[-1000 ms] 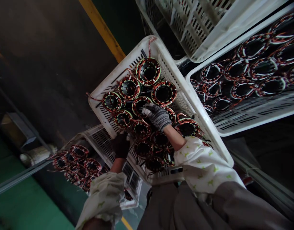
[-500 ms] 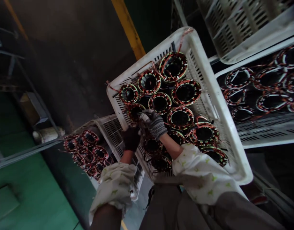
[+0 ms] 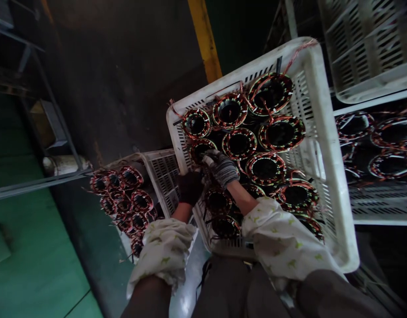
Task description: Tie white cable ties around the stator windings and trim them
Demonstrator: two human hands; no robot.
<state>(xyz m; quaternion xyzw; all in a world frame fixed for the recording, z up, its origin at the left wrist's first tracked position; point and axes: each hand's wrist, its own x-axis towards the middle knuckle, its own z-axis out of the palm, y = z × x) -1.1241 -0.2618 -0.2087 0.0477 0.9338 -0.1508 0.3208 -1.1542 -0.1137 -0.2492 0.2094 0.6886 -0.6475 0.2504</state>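
Note:
A white slotted crate [image 3: 325, 145] in front of me holds several round copper-wound stator coils [image 3: 265, 168]. My right hand [image 3: 222, 168], in a grey knit glove, is curled over a coil near the crate's left wall, fingers closed on it. My left hand [image 3: 189, 187], in a dark glove, is closed at the crate's left rim right beside the right hand; what it grips is hidden. Both forearms wear white sleeve covers with green marks.
A lower white crate [image 3: 157, 170] at the left holds more coils [image 3: 125, 198]. Another filled crate [image 3: 382, 207] stands at the right, with an empty crate [image 3: 369, 84] above it. A yellow floor stripe [image 3: 205, 39] and a metal rack [image 3: 40, 181] lie beyond, over green floor.
The view has swung, so the crate now sits further right. My right hand moved from the crate's middle to the coil at its left wall, meeting my left hand there.

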